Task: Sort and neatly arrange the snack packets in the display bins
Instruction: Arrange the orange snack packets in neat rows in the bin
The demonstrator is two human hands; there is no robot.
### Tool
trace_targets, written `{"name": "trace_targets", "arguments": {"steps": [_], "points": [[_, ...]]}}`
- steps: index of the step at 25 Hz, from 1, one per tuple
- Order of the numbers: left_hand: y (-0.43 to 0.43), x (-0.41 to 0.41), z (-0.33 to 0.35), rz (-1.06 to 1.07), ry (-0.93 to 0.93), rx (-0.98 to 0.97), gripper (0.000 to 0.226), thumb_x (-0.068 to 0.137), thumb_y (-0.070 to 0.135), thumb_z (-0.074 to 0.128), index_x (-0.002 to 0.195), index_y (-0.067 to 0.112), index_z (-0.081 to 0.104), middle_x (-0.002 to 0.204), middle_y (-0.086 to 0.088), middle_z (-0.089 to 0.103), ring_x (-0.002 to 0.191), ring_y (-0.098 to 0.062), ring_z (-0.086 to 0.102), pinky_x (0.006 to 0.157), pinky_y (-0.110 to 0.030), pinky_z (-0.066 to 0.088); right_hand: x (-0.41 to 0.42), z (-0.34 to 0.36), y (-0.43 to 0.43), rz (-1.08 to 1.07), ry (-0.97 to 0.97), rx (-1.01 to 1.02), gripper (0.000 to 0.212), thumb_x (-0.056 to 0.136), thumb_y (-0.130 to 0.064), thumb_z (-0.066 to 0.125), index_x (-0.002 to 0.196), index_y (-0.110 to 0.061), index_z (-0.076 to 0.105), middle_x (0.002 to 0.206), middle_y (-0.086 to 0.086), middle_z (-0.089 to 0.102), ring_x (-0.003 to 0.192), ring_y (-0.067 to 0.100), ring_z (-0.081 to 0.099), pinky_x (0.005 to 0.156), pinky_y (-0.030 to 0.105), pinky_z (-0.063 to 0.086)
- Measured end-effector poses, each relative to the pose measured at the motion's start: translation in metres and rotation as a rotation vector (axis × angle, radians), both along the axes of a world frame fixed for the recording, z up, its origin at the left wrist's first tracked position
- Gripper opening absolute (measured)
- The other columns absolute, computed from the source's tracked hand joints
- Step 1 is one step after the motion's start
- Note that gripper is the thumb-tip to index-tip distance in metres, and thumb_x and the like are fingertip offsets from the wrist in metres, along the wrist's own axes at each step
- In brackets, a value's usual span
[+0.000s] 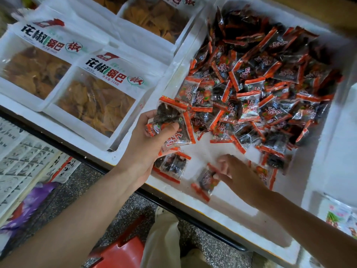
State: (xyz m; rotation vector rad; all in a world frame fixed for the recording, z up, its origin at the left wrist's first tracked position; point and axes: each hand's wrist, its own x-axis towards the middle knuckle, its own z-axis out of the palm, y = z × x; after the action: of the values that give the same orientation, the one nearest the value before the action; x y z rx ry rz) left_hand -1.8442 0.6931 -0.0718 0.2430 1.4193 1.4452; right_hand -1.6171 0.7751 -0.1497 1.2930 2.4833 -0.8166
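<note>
Foam, white and grainy, makes up the work surface: a shallow white foam bin (195,206) fills the frame from the centre out to 3 o'clock, and its bare floor shows along the near side. A heap of small packets (260,84), red-edged with dark contents, is piled loosely towards 1 and 2 o'clock, lying at every angle.

At the bin's 9 o'clock corner the left hand (148,140) is curled round a bunch of packets (170,120), with the thumb pressed across them. Just below it a loose packet (172,167) lies flat on the foam. The right hand (239,173), slightly blurred, reaches in from 5 o'clock and pinches the red end of a single packet (205,181) that rests on the bare floor near the front wall.

At 10 o'clock a neighbouring bin (58,130) holds large white bags (96,89) of golden crisps with clear windows, lying flat and overlapping. At 4 o'clock some colourful packets (340,219) are only partly in view.

A black shelf edge (193,220) runs under the bins' fronts. Below is a speckled grey floor (123,207). On it are a red stool (123,252) at 6 o'clock, a white perforated crate (19,151) at 8 o'clock, and a purple bag (32,198) beside the crate.
</note>
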Motion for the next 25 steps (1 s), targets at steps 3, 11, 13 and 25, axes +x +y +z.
{"name": "trace_targets", "arguments": {"steps": [3, 11, 13, 25], "points": [[0.004, 0.005, 0.006, -0.009, 0.012, -0.020, 0.033, 0.082, 0.009, 0.068, 0.108, 0.023, 0.054, 0.117, -0.005, 0.064, 0.107, -0.022, 0.065, 0.081, -0.047, 0.058, -0.015, 0.005, -0.001, -0.056, 0.054, -0.111, 0.021, 0.089, -0.023, 0.061, 0.104, -0.009, 0.060, 0.097, 0.000, 0.060, 0.089, 0.017, 0.060, 0.076, 0.024, 0.043], [0.003, 0.030, 0.013, -0.071, 0.035, -0.036, 0.042, 0.084, 0.010, 0.066, 0.123, 0.013, 0.051, 0.124, -0.011, 0.062, 0.106, -0.026, 0.066, 0.074, -0.044, 0.060, -0.055, 0.007, -0.022, -0.453, 0.307, -0.253, 0.005, 0.091, -0.004, 0.055, 0.093, -0.008, 0.057, 0.089, 0.010, 0.064, 0.074, 0.024, 0.063, 0.068, 0.042, 0.056], [0.001, 0.038, 0.013, -0.077, 0.032, -0.041, 0.045, 0.083, 0.010, 0.066, 0.125, 0.013, 0.050, 0.123, -0.011, 0.063, 0.106, -0.026, 0.066, 0.074, -0.043, 0.060, -0.055, 0.011, -0.030, -0.331, 0.247, -0.060, 0.009, 0.093, -0.015, 0.054, 0.102, -0.016, 0.055, 0.103, 0.003, 0.063, 0.090, 0.021, 0.061, 0.077, 0.038, 0.054], [0.000, 0.082, 0.014, -0.136, -0.007, -0.040, 0.051, 0.073, 0.013, 0.070, 0.121, 0.016, 0.052, 0.114, -0.009, 0.068, 0.096, -0.028, 0.070, 0.079, -0.048, 0.058, 0.062, 0.019, 0.010, -0.221, -0.010, -0.019, 0.051, 0.083, -0.033, 0.068, 0.126, -0.019, 0.044, 0.129, 0.007, 0.053, 0.117, 0.026, 0.051, 0.098, 0.041, 0.043]]}}
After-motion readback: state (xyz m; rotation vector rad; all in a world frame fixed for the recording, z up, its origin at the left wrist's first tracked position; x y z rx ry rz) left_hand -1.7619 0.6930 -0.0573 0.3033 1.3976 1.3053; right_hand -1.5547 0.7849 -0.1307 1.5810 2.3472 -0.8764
